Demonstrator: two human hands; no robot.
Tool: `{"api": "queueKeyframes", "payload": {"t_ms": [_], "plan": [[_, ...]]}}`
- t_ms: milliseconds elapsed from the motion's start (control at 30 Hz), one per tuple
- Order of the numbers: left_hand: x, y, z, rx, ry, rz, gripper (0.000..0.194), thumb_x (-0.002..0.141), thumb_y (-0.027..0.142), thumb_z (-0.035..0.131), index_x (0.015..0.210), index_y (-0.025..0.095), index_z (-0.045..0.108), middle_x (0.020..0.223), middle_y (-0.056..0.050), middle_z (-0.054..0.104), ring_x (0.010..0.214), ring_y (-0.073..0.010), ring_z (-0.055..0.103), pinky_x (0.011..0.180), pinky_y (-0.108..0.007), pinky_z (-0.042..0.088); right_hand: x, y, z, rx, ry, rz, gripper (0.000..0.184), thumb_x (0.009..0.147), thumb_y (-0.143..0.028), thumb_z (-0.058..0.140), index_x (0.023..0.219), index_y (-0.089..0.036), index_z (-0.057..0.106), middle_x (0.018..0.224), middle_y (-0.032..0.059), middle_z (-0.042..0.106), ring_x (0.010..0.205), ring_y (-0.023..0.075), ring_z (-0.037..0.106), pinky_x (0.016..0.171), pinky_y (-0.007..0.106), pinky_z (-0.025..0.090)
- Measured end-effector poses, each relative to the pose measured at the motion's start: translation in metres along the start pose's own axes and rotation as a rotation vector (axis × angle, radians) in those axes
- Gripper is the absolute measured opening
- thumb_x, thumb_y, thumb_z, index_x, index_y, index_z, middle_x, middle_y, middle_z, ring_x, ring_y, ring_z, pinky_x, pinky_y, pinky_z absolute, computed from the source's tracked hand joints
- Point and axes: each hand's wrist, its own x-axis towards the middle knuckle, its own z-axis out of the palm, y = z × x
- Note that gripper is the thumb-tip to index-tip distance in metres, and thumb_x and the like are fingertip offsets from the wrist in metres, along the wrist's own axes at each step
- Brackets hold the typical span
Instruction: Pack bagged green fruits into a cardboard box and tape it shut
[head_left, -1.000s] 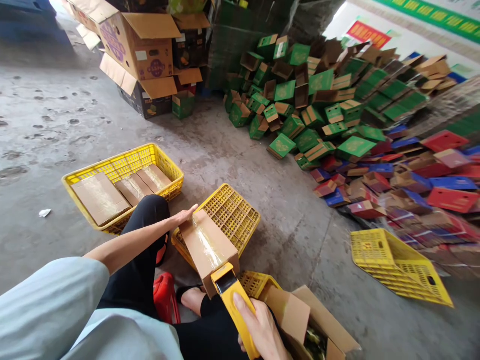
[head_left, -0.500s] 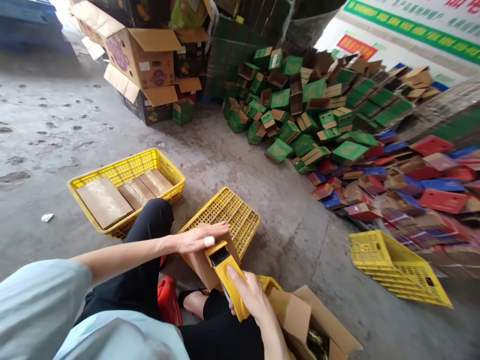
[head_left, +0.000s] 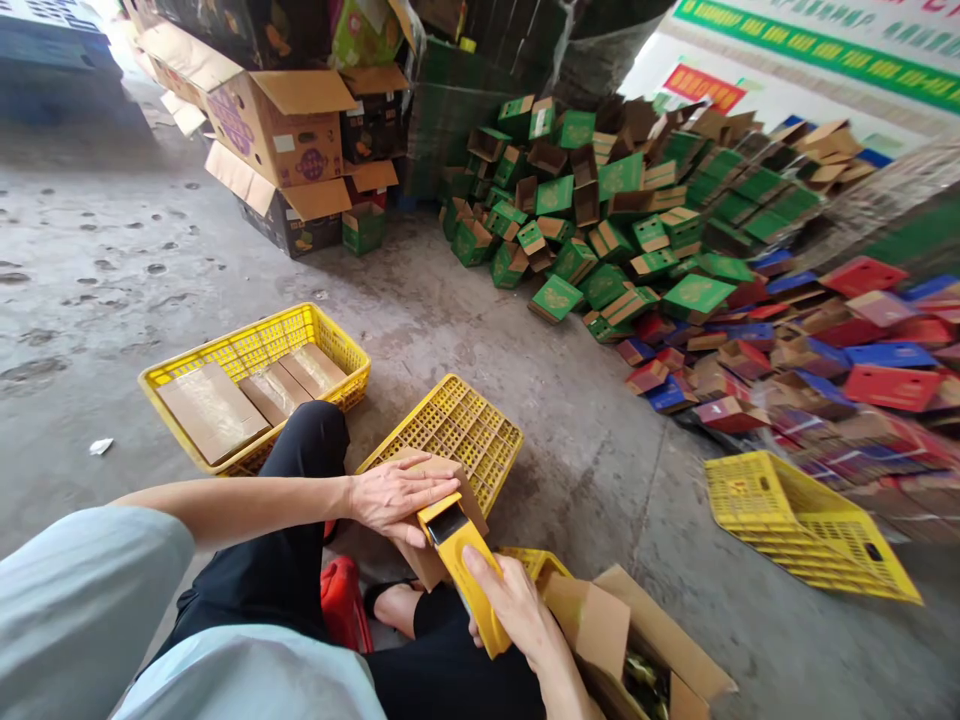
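My left hand [head_left: 401,495] lies flat across a brown cardboard box [head_left: 474,505], its fingers stretched out beside the front end of a yellow tape dispenser [head_left: 469,575]. My right hand [head_left: 510,605] is wrapped round the dispenser's body, thumb on top, and holds its head against the box. The hands and dispenser cover most of the box top. Beneath the box sits an upturned yellow crate [head_left: 472,425]. By my right forearm stands an open cardboard carton [head_left: 604,630] with dark, shiny contents that I cannot make out.
A yellow basket [head_left: 161,375] at left holds several taped boxes [head_left: 214,405]. Another yellow crate [head_left: 795,520] lies on its side at right. Green cartons [head_left: 555,298] and red and blue ones [head_left: 892,385] are heaped behind. A red stool [head_left: 345,605] shows between my legs.
My left hand has come from the box's far edge onto its top, next to the dispenser. The dispenser has moved up against the box, and the tape strip seen earlier is now covered.
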Motion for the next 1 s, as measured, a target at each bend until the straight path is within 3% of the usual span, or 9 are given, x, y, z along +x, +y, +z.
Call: {"api": "queueKeyframes", "payload": {"t_ms": [100, 300, 533, 833, 933, 1000], "plan": [[0.000, 0.001, 0.001, 0.040, 0.021, -0.016, 0.091, 0.106, 0.072, 0.036, 0.174, 0.018, 0.008, 0.167, -0.021, 0.041, 0.157, -0.0326, 0.040, 0.134, -0.053, 0.003, -0.001, 0.003, -0.003, 0.003, -0.005, -0.001, 0.056, 0.091, -0.079, 0.056, 0.083, -0.024, 0.062, 0.056, 0.0059, 0.070, 0.048, 0.0210, 0.069, 0.046, 0.027, 0.053], [0.002, 0.000, -0.002, 0.069, 0.017, -0.005, 0.083, 0.108, 0.068, 0.038, 0.172, 0.019, 0.019, 0.165, -0.019, 0.047, 0.156, -0.0307, 0.042, 0.134, -0.053, 0.001, -0.008, 0.005, -0.007, -0.011, -0.019, 0.003, 0.059, 0.087, -0.081, 0.058, 0.088, -0.023, 0.063, 0.057, 0.0050, 0.070, 0.050, 0.0220, 0.070, 0.049, 0.028, 0.053], [0.000, -0.005, -0.010, 0.049, 0.013, -0.014, 0.092, 0.103, 0.077, 0.037, 0.172, 0.017, 0.021, 0.162, -0.022, 0.049, 0.158, -0.0307, 0.039, 0.134, -0.053, -0.002, -0.005, 0.011, -0.002, 0.030, -0.011, -0.011, 0.057, 0.090, -0.081, 0.055, 0.089, -0.024, 0.062, 0.056, 0.0039, 0.070, 0.050, 0.0218, 0.069, 0.048, 0.028, 0.053], [-0.004, -0.001, -0.022, 0.094, 0.017, 0.057, 0.111, 0.099, 0.074, 0.054, 0.173, 0.012, -0.001, 0.172, -0.026, 0.027, 0.163, -0.0379, 0.021, 0.133, -0.058, 0.006, 0.012, 0.004, 0.001, 0.034, -0.014, -0.034, 0.065, 0.083, -0.086, 0.059, 0.089, -0.021, 0.061, 0.054, 0.0011, 0.068, 0.049, 0.0193, 0.068, 0.049, 0.026, 0.053], [-0.013, -0.001, -0.028, 0.091, -0.030, 0.081, 0.111, 0.099, 0.075, 0.052, 0.173, 0.012, -0.001, 0.176, -0.025, 0.013, 0.165, -0.0392, 0.013, 0.134, -0.056, 0.009, 0.015, 0.000, 0.001, 0.018, -0.023, -0.037, 0.067, 0.082, -0.087, 0.059, 0.087, -0.020, 0.061, 0.055, 0.0017, 0.069, 0.049, 0.0192, 0.068, 0.048, 0.025, 0.052], [-0.016, -0.003, -0.031, 0.063, -0.056, 0.116, 0.110, 0.099, 0.075, 0.052, 0.173, 0.012, 0.001, 0.176, -0.024, 0.012, 0.165, -0.0391, 0.013, 0.134, -0.054, 0.013, 0.016, -0.002, 0.000, 0.012, -0.030, -0.033, 0.067, 0.082, -0.087, 0.059, 0.087, -0.020, 0.062, 0.055, 0.0022, 0.069, 0.048, 0.0188, 0.067, 0.048, 0.024, 0.051]]}}
